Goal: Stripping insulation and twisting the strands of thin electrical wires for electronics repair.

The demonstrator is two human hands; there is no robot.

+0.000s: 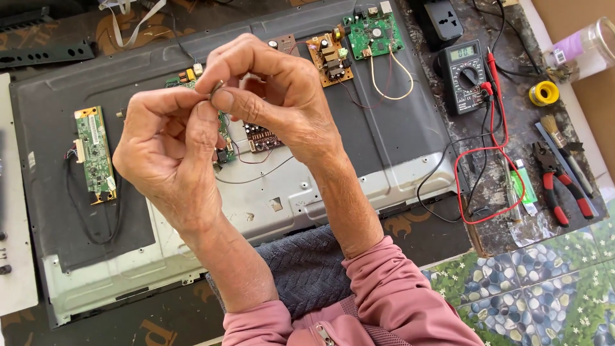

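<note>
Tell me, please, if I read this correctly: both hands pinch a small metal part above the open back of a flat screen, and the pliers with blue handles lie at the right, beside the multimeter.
Not quite. In the head view the pliers have red handles, not blue. The rest holds: the left hand and right hand pinch a small metal part above the open back of the flat screen, and the pliers lie right of the multimeter.
</note>
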